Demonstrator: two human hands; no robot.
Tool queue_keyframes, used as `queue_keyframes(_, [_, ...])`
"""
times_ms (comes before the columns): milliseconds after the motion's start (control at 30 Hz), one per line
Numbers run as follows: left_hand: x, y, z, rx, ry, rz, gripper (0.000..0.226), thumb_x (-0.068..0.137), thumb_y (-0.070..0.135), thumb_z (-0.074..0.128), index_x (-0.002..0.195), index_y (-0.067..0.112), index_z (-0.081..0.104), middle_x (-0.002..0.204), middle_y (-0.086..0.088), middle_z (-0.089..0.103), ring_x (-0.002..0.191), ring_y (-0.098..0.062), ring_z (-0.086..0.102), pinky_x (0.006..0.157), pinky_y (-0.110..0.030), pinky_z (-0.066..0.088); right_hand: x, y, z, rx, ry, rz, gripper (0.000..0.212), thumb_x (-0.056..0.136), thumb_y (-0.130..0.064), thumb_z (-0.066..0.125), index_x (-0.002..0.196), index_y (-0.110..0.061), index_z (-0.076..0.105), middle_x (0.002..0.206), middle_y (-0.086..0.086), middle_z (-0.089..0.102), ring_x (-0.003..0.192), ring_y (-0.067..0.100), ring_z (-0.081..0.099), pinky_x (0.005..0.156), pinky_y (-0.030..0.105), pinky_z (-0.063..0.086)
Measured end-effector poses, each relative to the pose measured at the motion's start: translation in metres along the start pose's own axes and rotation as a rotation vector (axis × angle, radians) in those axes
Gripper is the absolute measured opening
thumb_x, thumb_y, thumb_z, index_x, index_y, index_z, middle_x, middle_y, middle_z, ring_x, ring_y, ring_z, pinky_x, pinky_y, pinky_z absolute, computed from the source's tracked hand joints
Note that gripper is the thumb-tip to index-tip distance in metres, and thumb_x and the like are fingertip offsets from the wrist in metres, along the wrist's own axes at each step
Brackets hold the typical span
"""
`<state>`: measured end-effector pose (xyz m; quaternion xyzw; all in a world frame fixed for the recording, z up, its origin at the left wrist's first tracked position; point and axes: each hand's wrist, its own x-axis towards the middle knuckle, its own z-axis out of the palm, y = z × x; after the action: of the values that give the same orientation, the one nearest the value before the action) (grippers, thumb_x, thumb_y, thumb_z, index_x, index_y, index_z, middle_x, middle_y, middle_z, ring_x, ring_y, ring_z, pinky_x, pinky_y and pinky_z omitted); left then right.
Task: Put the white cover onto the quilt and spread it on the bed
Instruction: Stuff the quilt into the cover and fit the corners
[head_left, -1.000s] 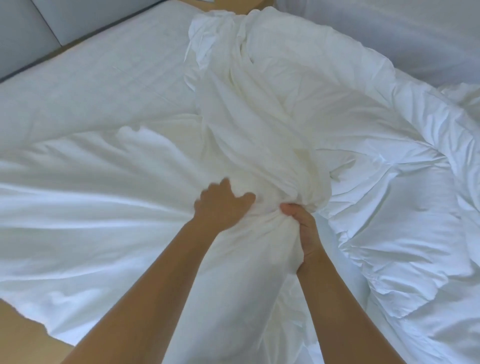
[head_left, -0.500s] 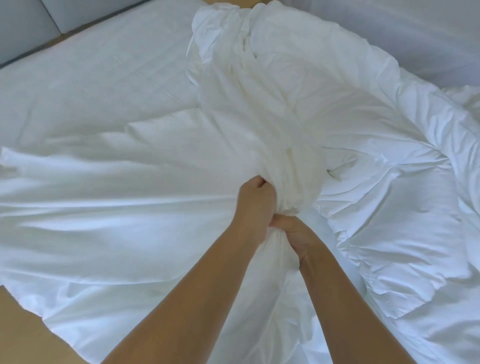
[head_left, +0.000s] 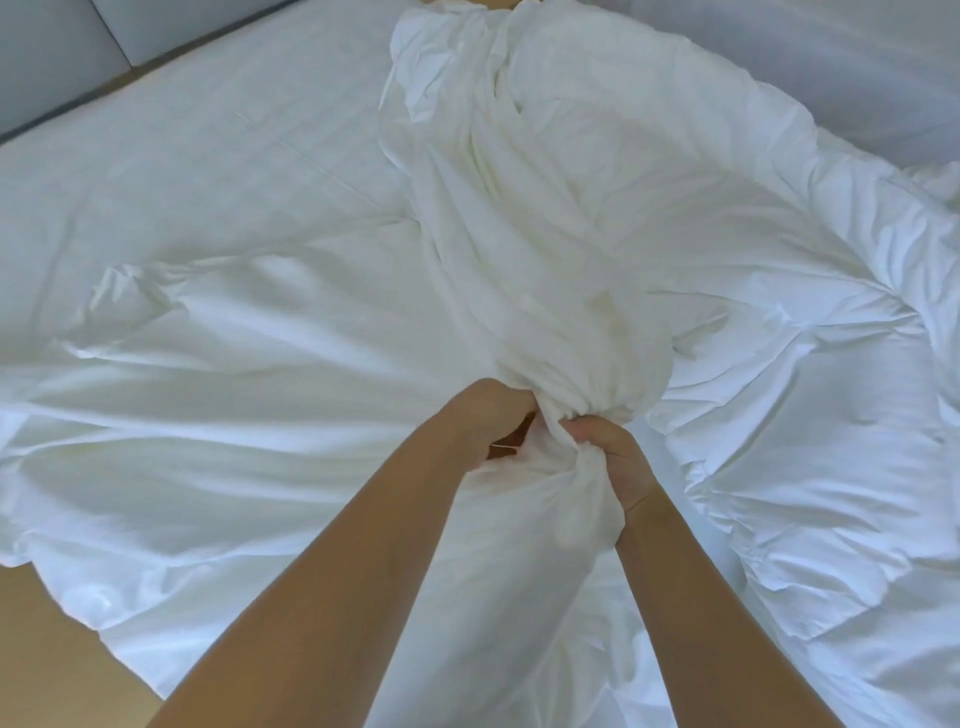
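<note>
The white cover (head_left: 519, 223) lies bunched in a long ridge down the middle of the bed and spreads flat to the left. The puffy white quilt (head_left: 779, 415) is crumpled on the right half. My left hand (head_left: 493, 421) and my right hand (head_left: 618, 457) meet at the near end of the ridge. Each grips a gathered bunch of the cover's cloth. My left fingertips are hidden in the folds.
The bed's white sheet (head_left: 182, 171) shows at the far left. A grey headboard panel (head_left: 62, 57) runs along the top left. Wooden floor (head_left: 57, 639) shows at the bottom left. A grey surface (head_left: 831, 67) lies beyond the quilt at the top right.
My left hand moved right from the flat cloth to the bunch beside my right hand and took hold of it. The cover's left part has slid down toward the floor edge.
</note>
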<state>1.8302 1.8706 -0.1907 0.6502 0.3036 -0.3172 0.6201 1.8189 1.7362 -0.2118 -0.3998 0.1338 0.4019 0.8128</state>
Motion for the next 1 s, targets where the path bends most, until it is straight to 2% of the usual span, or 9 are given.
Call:
queue_keyframes(67, [0.003, 0.005, 0.006, -0.098, 0.03, 0.016, 0.015, 0.089, 0.005, 0.05, 0.08, 0.009, 0.061, 0.078, -0.009, 0.061, 0.066, -0.019, 0.055, 0.062, -0.027, 0.047, -0.002, -0.001, 0.001, 0.009, 0.016, 0.01, 0.027, 0.05, -0.009, 0.079, 0.076, -0.005, 0.077, 0.083, 0.015, 0.071, 0.074, 0.027, 0.07, 0.067, 0.035, 0.058])
queue_keyframes(267, [-0.015, 0.014, 0.024, -0.046, 0.278, 0.341, 0.021, 0.088, 0.001, 0.039, 0.074, -0.002, 0.054, 0.067, -0.008, 0.049, 0.061, -0.018, 0.043, 0.056, -0.027, 0.035, 0.004, 0.001, 0.003, -0.228, 0.102, -0.027, 0.029, 0.041, -0.019, 0.087, 0.068, -0.018, 0.078, 0.081, 0.009, 0.071, 0.075, 0.021, 0.07, 0.07, 0.035, 0.053])
queue_keyframes(400, [-0.027, 0.023, 0.016, 0.069, 0.083, 0.454, 0.021, 0.085, 0.005, 0.049, 0.094, -0.01, 0.063, 0.079, -0.011, 0.056, 0.074, -0.018, 0.05, 0.068, -0.031, 0.039, 0.005, -0.003, 0.009, -0.167, 0.01, -0.048, 0.052, 0.026, -0.022, 0.092, 0.075, -0.013, 0.077, 0.081, 0.01, 0.072, 0.076, 0.022, 0.07, 0.064, 0.032, 0.056])
queue_keyframes(467, [-0.023, 0.027, -0.005, 0.176, 0.259, 0.511, 0.02, 0.086, 0.012, 0.056, 0.095, -0.002, 0.067, 0.084, -0.011, 0.064, 0.08, -0.021, 0.058, 0.074, -0.031, 0.044, 0.003, -0.008, 0.009, -0.097, 0.016, -0.084, 0.058, 0.024, -0.026, 0.094, 0.079, -0.012, 0.078, 0.085, 0.01, 0.072, 0.079, 0.025, 0.071, 0.065, 0.033, 0.057])
queue_keyframes(533, [-0.011, 0.02, -0.023, 0.457, 0.441, 0.416, 0.042, 0.087, 0.036, 0.058, 0.119, 0.008, 0.061, 0.119, -0.01, 0.061, 0.111, -0.026, 0.056, 0.094, -0.032, 0.041, 0.0, -0.012, 0.006, 0.063, 0.011, -0.183, 0.058, 0.023, -0.024, 0.093, 0.078, -0.011, 0.078, 0.086, 0.01, 0.073, 0.078, 0.026, 0.071, 0.063, 0.034, 0.057])
queue_keyframes(600, [-0.002, 0.004, -0.027, 0.487, 0.269, 0.116, 0.074, 0.084, 0.06, 0.053, 0.137, 0.008, 0.047, 0.142, -0.011, 0.046, 0.127, -0.028, 0.046, 0.104, -0.033, 0.034, -0.003, -0.014, 0.006, 0.175, -0.001, -0.253, 0.056, 0.025, -0.022, 0.091, 0.078, -0.01, 0.078, 0.086, 0.011, 0.073, 0.078, 0.027, 0.071, 0.062, 0.034, 0.057])
queue_keyframes(733, [0.005, -0.008, -0.009, -0.17, -0.138, -0.149, 0.077, 0.078, 0.067, 0.058, 0.116, 0.001, 0.064, 0.122, -0.015, 0.064, 0.105, -0.027, 0.063, 0.09, -0.034, 0.049, -0.002, -0.006, 0.007, 0.099, -0.014, -0.101, 0.056, 0.027, -0.022, 0.091, 0.08, -0.009, 0.077, 0.085, 0.014, 0.072, 0.077, 0.029, 0.07, 0.066, 0.037, 0.058])
queue_keyframes(867, [0.013, -0.002, 0.006, -0.377, 0.199, 0.096, 0.018, 0.088, 0.022, 0.064, 0.076, 0.009, 0.061, 0.09, -0.014, 0.068, 0.081, -0.024, 0.062, 0.077, -0.04, 0.053, -0.001, -0.002, 0.001, 0.013, 0.055, 0.024, 0.065, 0.022, -0.023, 0.094, 0.083, -0.006, 0.076, 0.085, 0.015, 0.072, 0.075, 0.029, 0.071, 0.062, 0.036, 0.057])
queue_keyframes(1000, [-0.007, 0.011, 0.018, 0.014, 0.396, 0.536, 0.048, 0.091, 0.015, 0.052, 0.052, 0.017, 0.025, 0.047, 0.005, 0.024, 0.044, -0.011, 0.022, 0.044, -0.025, 0.019, -0.004, -0.002, 0.002, -0.146, 0.042, 0.08, 0.046, 0.036, -0.02, 0.093, 0.078, -0.01, 0.078, 0.087, 0.013, 0.073, 0.08, 0.027, 0.071, 0.065, 0.034, 0.057])
